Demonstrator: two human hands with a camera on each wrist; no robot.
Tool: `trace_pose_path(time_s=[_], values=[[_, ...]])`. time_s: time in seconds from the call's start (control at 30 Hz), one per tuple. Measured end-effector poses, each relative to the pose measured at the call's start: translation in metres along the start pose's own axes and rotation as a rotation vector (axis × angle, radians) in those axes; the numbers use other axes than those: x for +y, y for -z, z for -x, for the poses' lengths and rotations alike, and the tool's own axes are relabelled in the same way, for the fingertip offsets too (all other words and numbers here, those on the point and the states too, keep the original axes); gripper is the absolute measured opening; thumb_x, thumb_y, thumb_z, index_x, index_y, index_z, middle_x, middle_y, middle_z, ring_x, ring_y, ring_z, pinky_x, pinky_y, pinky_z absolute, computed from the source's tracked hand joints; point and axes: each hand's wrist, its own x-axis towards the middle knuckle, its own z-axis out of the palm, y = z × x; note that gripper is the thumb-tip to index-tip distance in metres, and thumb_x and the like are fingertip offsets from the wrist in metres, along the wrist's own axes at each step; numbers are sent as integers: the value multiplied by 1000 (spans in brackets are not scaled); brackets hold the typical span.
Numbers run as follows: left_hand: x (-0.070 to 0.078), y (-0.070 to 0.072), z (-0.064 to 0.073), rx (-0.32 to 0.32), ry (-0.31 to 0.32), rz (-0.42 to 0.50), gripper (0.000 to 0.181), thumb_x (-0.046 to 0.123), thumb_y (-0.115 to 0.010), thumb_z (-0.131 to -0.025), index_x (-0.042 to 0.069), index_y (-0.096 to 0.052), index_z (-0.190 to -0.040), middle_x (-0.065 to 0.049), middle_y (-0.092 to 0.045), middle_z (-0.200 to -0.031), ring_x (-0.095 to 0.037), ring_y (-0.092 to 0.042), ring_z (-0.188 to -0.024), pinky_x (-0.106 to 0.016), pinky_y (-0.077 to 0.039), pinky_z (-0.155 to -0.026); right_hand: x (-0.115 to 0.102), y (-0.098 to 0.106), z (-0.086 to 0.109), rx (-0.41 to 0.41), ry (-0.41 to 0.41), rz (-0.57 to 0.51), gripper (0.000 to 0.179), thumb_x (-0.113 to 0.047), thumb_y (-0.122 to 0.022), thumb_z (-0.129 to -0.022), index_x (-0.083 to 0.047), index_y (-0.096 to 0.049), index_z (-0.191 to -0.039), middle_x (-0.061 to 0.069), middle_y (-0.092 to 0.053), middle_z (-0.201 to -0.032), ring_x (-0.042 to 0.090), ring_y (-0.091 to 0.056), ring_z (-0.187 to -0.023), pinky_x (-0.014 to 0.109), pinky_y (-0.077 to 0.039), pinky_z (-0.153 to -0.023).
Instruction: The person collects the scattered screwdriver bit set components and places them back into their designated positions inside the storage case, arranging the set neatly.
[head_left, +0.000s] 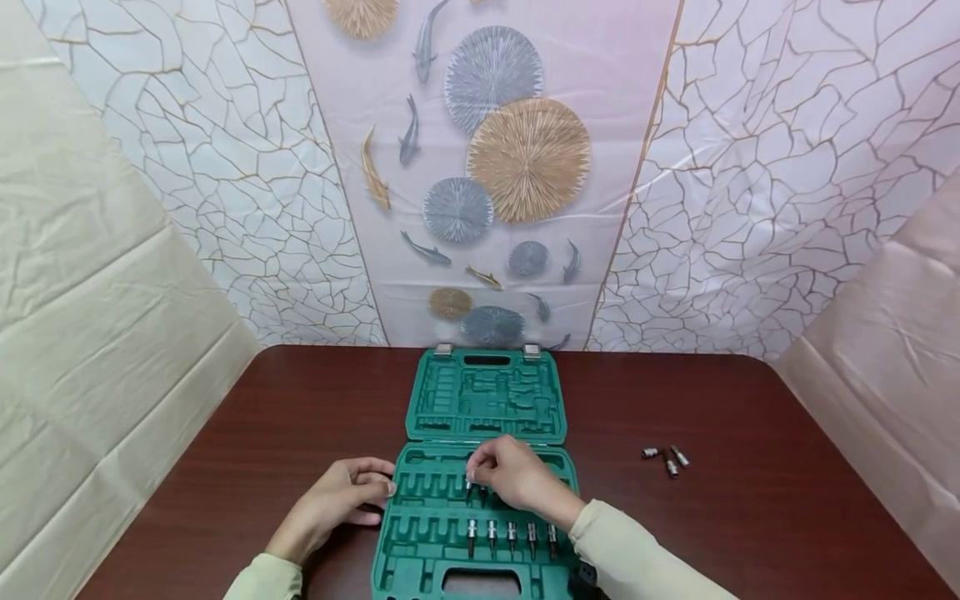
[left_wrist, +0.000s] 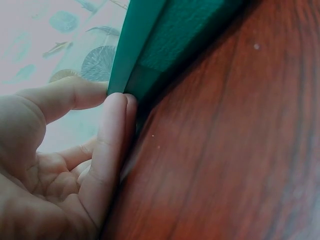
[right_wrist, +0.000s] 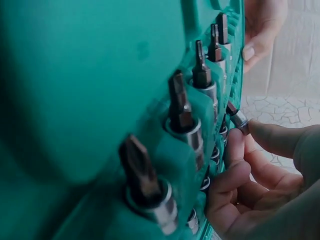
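A green plastic socket case [head_left: 408, 533] lies unfolded on the table, its lid [head_left: 487, 398] towards the wall. At the case's left edge my left hand [head_left: 337, 502] holds the rim between thumb and fingers; the left wrist view shows the fingertips [left_wrist: 117, 107] against the green side. Over the upper row of slots, my right hand [head_left: 517, 477] pinches a small metal bit socket [right_wrist: 239, 120] between thumb and index finger, tilted close to the slots. Several bit sockets [head_left: 512, 533] stand in a row in the lower slots, and others sit in the upper row, partly hidden by the right hand.
Three loose bit sockets [head_left: 671, 468] lie on the dark red-brown table [head_left: 720, 533] right of the case. Patterned cloth [head_left: 480, 167] hangs behind the table's far edge, and pale cloth [head_left: 112, 317] slopes along both sides.
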Motion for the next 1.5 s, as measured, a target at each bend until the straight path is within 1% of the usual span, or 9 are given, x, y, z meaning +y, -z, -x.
trace_pose_path(time_s=[0.23,0.4,0.6,0.8,0.93,1.07,1.2,1.3,1.5], values=[[-1,1,-1,-4,-6,-2,46,16,-72,-97,-6,-60,-136,-5,-75,-104,-18,-71,-89,-34,-63,-71,5,-3,-5,7,21,89,21,-17,-67,-105,-26,-79,-90,-8,-72,-85,14,-54,-61,32,-49,-64],[0,2,-3,-4,-12,-7,46,17,-72,-97,-5,-60,-136,-6,-74,-107,-19,-71,-91,-36,-63,-72,-7,-4,3,45,77,124,18,-10,-68,-103,-17,-77,-88,-2,-70,-80,17,-55,-60,33,-48,-60],[2,0,-3,-9,-15,-3,46,17,-72,-98,-5,-60,-136,-5,-74,-105,-18,-71,-90,-35,-63,-72,-11,-7,5,70,106,238,17,-12,-68,-104,-16,-70,-87,-3,-66,-76,15,-52,-55,29,-48,-60],[3,-1,-2,-7,-12,-8,46,16,-72,-98,-5,-60,-137,-6,-75,-106,-18,-71,-90,-35,-63,-72,-11,-8,1,66,122,294,20,-6,-67,-103,-14,-65,-86,-6,-67,-81,10,-62,-66,28,-48,-57],[4,-2,-3,-9,-11,-7,46,17,-72,-98,-5,-60,-137,-6,-74,-106,-18,-71,-90,-35,-63,-72,-9,-6,0,74,123,282,22,-2,-65,-103,-14,-63,-85,-5,-69,-86,8,-67,-76,29,-50,-59],[4,-2,-3,-17,-11,-1,47,18,-72,-98,-5,-60,-136,-6,-74,-105,-18,-71,-89,-34,-63,-71,-7,-3,1,54,115,235,20,-3,-63,-104,-13,-64,-87,-5,-68,-88,11,-61,-68,31,-49,-63],[2,-1,-2,-21,1,0,48,18,-72,-98,-6,-59,-138,-6,-74,-106,-18,-70,-90,-34,-63,-72,-5,2,4,4,105,128,17,-5,-59,-106,-11,-67,-92,2,-67,-83,14,-48,-57,31,-44,-61],[1,1,-1,-28,7,0,49,18,-72,-99,-6,-58,-139,-6,-74,-107,-18,-70,-91,-34,-63,-73,-4,8,8,-16,91,81,14,-10,-62,-106,-11,-68,-94,6,-64,-78,14,-43,-57,31,-42,-60],[1,2,-3,-38,-5,5,45,18,-71,-100,-5,-58,-136,-5,-74,-105,-17,-70,-89,-34,-63,-74,-2,27,24,34,91,74,12,-13,-63,-107,-11,-71,-98,7,-67,-85,15,-48,-64,32,-44,-62]])
